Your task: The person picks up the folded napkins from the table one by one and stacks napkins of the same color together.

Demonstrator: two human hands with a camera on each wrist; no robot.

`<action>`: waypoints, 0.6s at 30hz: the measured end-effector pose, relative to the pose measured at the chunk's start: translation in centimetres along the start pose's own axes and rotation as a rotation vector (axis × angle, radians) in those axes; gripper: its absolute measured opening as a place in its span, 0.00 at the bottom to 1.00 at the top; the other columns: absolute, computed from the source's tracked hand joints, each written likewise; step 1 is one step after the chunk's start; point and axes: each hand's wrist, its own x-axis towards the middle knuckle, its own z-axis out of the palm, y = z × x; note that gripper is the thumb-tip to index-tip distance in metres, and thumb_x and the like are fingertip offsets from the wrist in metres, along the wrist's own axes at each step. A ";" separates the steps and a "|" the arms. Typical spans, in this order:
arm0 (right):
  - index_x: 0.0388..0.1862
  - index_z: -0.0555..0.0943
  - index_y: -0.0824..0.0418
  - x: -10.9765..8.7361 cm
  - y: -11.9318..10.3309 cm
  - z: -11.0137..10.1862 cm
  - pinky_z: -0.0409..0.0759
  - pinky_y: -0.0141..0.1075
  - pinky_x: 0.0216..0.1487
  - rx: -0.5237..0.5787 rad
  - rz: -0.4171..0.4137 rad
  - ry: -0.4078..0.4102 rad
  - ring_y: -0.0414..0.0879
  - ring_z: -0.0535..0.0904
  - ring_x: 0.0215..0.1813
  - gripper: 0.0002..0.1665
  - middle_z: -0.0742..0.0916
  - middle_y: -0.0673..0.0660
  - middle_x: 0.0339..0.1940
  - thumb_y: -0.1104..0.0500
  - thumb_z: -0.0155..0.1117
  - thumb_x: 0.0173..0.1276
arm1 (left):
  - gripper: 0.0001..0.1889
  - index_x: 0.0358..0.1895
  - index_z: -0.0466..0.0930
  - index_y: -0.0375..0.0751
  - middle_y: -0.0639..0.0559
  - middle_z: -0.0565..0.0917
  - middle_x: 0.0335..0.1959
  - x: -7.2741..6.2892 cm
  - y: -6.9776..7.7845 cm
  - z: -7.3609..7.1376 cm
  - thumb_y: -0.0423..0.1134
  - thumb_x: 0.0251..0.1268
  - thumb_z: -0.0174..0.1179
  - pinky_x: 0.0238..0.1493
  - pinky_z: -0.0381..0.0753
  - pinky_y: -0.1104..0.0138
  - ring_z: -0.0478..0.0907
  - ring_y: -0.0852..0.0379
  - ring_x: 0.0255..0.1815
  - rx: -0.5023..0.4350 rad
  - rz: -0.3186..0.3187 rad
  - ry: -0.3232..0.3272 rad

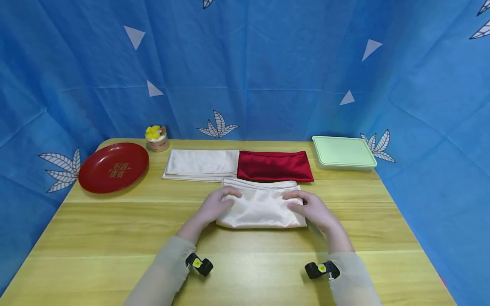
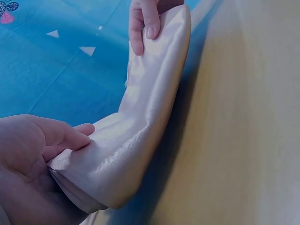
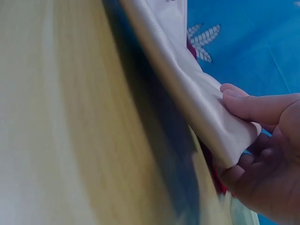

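A folded cream satin cloth (image 1: 262, 208) is held between both hands, its near edge raised off the wooden table in the wrist views. My left hand (image 1: 216, 206) grips its left end, thumb and fingertips on the upper face and other fingers underneath. At the opposite end my right hand (image 1: 314, 208) pinches the cloth (image 3: 206, 108), with the thumb on top and curled fingers below. Just behind lie a folded white cloth (image 1: 203, 162) and, side by side with it, a folded dark red cloth (image 1: 273, 166).
A red oval plate (image 1: 115, 168) with gold characters lies at the left. Near the back edge stands a small pot with a yellow flower (image 1: 157, 138). A container with a pale green lid (image 1: 344, 151) sits back right. Blue curtain (image 1: 245, 63) surrounds the wooden table (image 1: 252, 263).
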 end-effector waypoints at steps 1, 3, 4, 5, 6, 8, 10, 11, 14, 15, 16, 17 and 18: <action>0.53 0.81 0.63 0.3 -0.3 0.2 0.68 0.41 0.60 -0.008 -0.012 -0.004 0.54 0.70 0.63 0.17 0.81 0.59 0.56 0.61 0.63 0.66 | 0.12 0.47 0.82 0.33 0.41 0.78 0.56 0.0 0.0 -0.4 0.25 0.63 0.54 0.65 0.61 0.49 0.67 0.44 0.64 0.002 0.001 0.007; 0.54 0.81 0.63 0.9 -0.8 0.6 0.67 0.45 0.61 -0.015 -0.034 -0.009 0.54 0.70 0.63 0.17 0.82 0.59 0.56 0.62 0.63 0.66 | 0.12 0.47 0.81 0.32 0.40 0.78 0.56 0.0 0.0 -1.3 0.26 0.63 0.54 0.65 0.61 0.49 0.67 0.43 0.64 0.011 0.002 0.023; 0.54 0.81 0.63 1.3 -1.1 0.8 0.66 0.46 0.62 -0.016 -0.041 -0.011 0.54 0.70 0.63 0.17 0.82 0.59 0.56 0.62 0.63 0.66 | 0.12 0.47 0.81 0.32 0.40 0.78 0.56 -0.1 0.1 -1.9 0.26 0.63 0.53 0.65 0.61 0.49 0.67 0.43 0.64 0.017 -0.001 0.032; 0.54 0.80 0.63 1.8 -1.4 1.1 0.65 0.47 0.62 -0.016 -0.052 -0.019 0.54 0.70 0.63 0.18 0.82 0.59 0.56 0.62 0.63 0.66 | 0.12 0.47 0.81 0.31 0.39 0.78 0.56 -0.1 0.1 -2.4 0.25 0.63 0.53 0.66 0.60 0.49 0.67 0.43 0.64 0.018 -0.005 0.041; 0.55 0.80 0.64 2.2 -1.7 1.3 0.65 0.48 0.63 -0.018 -0.062 -0.028 0.54 0.70 0.64 0.18 0.81 0.60 0.56 0.62 0.62 0.67 | 0.11 0.47 0.81 0.31 0.39 0.77 0.56 -0.2 0.2 -2.9 0.26 0.64 0.53 0.66 0.60 0.49 0.67 0.43 0.65 0.024 -0.005 0.050; 0.55 0.79 0.67 2.8 -3.1 1.8 0.64 0.51 0.63 -0.012 -0.079 -0.043 0.56 0.69 0.64 0.18 0.81 0.62 0.56 0.65 0.62 0.66 | 0.12 0.47 0.80 0.29 0.38 0.77 0.56 -0.2 0.4 -4.1 0.25 0.64 0.53 0.66 0.60 0.49 0.67 0.42 0.64 0.029 -0.004 0.067; 0.55 0.79 0.69 3.3 -4.6 2.2 0.63 0.51 0.64 -0.007 -0.087 -0.061 0.57 0.69 0.65 0.18 0.81 0.64 0.56 0.67 0.61 0.66 | 0.12 0.48 0.79 0.26 0.35 0.77 0.56 -0.4 1.5 -5.1 0.24 0.64 0.52 0.66 0.58 0.48 0.66 0.41 0.65 0.028 -0.016 0.079; 0.55 0.79 0.69 3.8 -5.0 2.5 0.63 0.52 0.64 -0.005 -0.094 -0.068 0.57 0.68 0.65 0.18 0.81 0.64 0.57 0.67 0.61 0.66 | 0.12 0.48 0.79 0.25 0.35 0.77 0.56 -0.4 1.6 -5.6 0.23 0.64 0.52 0.67 0.58 0.49 0.66 0.40 0.64 0.028 -0.013 0.090; 0.55 0.80 0.66 5.4 -5.6 3.1 0.63 0.50 0.64 -0.016 -0.116 -0.068 0.54 0.68 0.65 0.18 0.82 0.61 0.56 0.66 0.62 0.66 | 0.12 0.49 0.78 0.25 0.34 0.77 0.56 0.0 1.6 -7.4 0.23 0.64 0.52 0.67 0.57 0.49 0.66 0.40 0.65 0.033 -0.026 0.119; 0.55 0.80 0.65 6.2 -5.4 3.3 0.64 0.49 0.64 -0.020 -0.118 -0.069 0.53 0.68 0.65 0.18 0.82 0.59 0.56 0.65 0.62 0.66 | 0.13 0.49 0.79 0.26 0.34 0.77 0.56 0.1 1.5 -8.0 0.24 0.65 0.52 0.67 0.56 0.49 0.65 0.41 0.65 0.041 -0.041 0.130; 0.55 0.81 0.63 6.9 -5.2 3.5 0.65 0.48 0.63 -0.023 -0.120 -0.067 0.52 0.69 0.65 0.18 0.82 0.57 0.56 0.64 0.63 0.66 | 0.13 0.50 0.79 0.27 0.35 0.77 0.56 0.4 0.8 -8.6 0.24 0.65 0.52 0.67 0.56 0.49 0.65 0.41 0.65 0.046 -0.039 0.140; 0.55 0.81 0.61 7.6 -5.0 3.7 0.66 0.47 0.62 -0.026 -0.125 -0.065 0.50 0.69 0.65 0.18 0.82 0.56 0.56 0.63 0.63 0.66 | 0.13 0.50 0.79 0.28 0.36 0.77 0.57 0.7 0.2 -9.3 0.25 0.65 0.52 0.68 0.56 0.50 0.65 0.42 0.65 0.055 -0.045 0.153; 0.55 0.81 0.61 8.1 -5.2 3.9 0.67 0.47 0.62 -0.028 -0.129 -0.068 0.50 0.69 0.64 0.18 0.82 0.55 0.56 0.63 0.63 0.66 | 0.13 0.50 0.80 0.28 0.36 0.77 0.57 0.9 0.0 -9.9 0.26 0.65 0.52 0.67 0.57 0.49 0.65 0.42 0.65 0.070 -0.050 0.163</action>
